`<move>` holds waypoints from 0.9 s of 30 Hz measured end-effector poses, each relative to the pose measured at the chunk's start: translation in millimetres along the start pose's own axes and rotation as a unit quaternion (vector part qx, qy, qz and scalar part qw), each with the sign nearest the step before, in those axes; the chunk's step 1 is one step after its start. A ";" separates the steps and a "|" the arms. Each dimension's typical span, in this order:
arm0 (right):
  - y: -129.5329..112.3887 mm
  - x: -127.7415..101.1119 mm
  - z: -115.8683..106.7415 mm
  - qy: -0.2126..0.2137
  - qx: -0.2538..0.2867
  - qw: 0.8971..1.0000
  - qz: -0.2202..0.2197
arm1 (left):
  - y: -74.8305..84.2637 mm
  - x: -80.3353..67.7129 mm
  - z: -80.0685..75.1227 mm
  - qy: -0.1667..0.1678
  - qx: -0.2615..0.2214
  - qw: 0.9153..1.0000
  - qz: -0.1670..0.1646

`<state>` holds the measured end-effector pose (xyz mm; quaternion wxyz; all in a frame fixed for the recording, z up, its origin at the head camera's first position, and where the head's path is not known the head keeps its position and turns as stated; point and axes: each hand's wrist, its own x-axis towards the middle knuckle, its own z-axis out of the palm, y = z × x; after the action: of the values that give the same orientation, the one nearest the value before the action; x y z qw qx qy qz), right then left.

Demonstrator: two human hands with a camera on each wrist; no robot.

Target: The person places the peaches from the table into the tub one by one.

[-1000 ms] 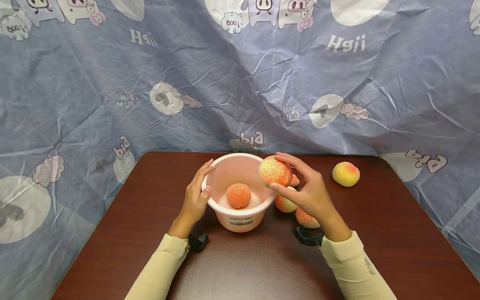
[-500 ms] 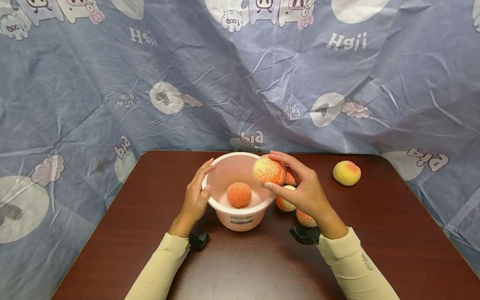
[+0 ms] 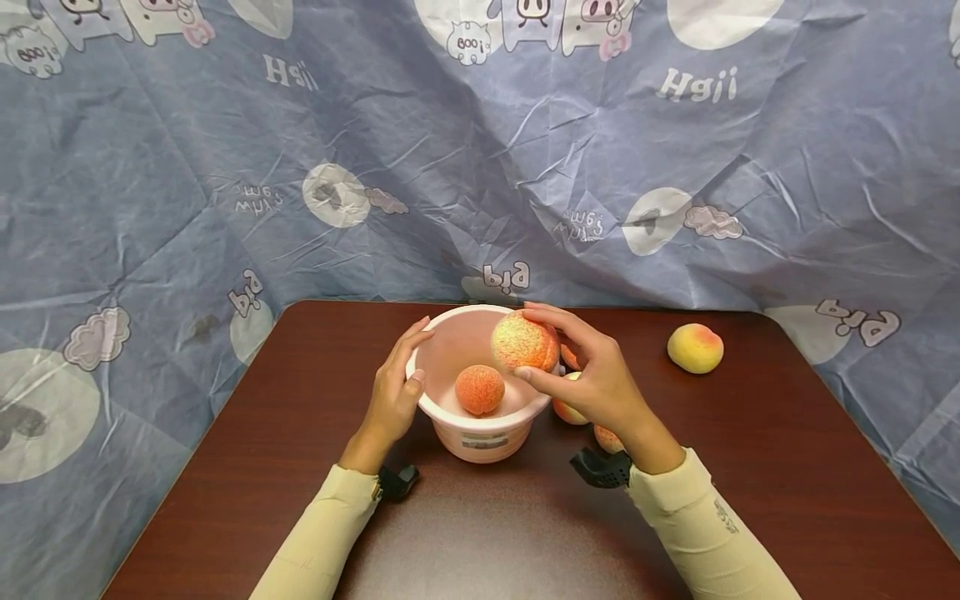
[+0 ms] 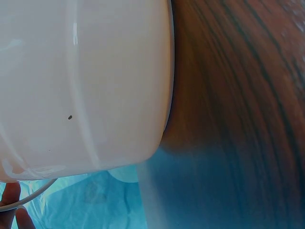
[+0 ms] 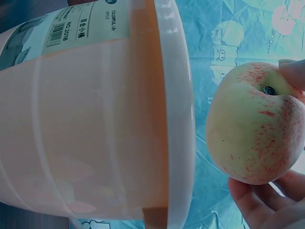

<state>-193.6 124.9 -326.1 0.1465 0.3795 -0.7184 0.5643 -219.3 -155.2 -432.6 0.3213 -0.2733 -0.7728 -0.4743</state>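
**Fingers on the bucket rim and round a peach**

Fingers of the left hand (image 3: 390,392) curl over the left rim of the pink bucket (image 3: 480,437), thumb hooked inside, steadying it near the far edge of the desk (image 3: 225,467). One orange peach (image 3: 479,389) lies on the bucket's floor. Over the right rim, the right hand (image 3: 600,379) grips a speckled peach (image 3: 524,342), fingertips on its top, thumb beneath. It looks light, matte and slightly yielding, likely imitation fruit, so a gentle grasp across its widest part should hold without slipping. More peaches (image 3: 570,408) lie just beside the bucket's right wall, partly hidden under that hand, and a yellow peach (image 3: 695,347) sits apart towards the far right corner.
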 end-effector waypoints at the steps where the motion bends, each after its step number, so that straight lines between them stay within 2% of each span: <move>1: 0.0 0.2 0.6 0.000 -0.001 1.000 0.000 | 0.5 -0.1 0.1 -0.001 0.000 1.000 -0.001; 10: -22.7 8.0 8.2 -0.005 0.020 1.000 -0.007 | 2.4 -0.3 -0.2 -0.003 0.003 1.000 -0.005; 17: -28.2 11.1 12.0 -0.005 -0.025 1.000 -0.003 | 2.5 -0.2 -0.2 -0.002 0.007 1.000 -0.006; 19: -27.1 11.0 13.2 -0.007 -0.023 1.000 0.005 | 2.5 -0.1 -0.2 -0.003 0.007 1.000 -0.007; 27: -21.0 14.3 19.1 -0.021 0.032 0.999 0.034 | 0.8 -1.0 -0.6 -0.004 0.007 1.000 -0.012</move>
<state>-184.1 100.2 -308.5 0.0999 0.3708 -0.7156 0.5835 -217.9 -155.6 -432.7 0.3142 -0.2639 -0.7807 -0.4714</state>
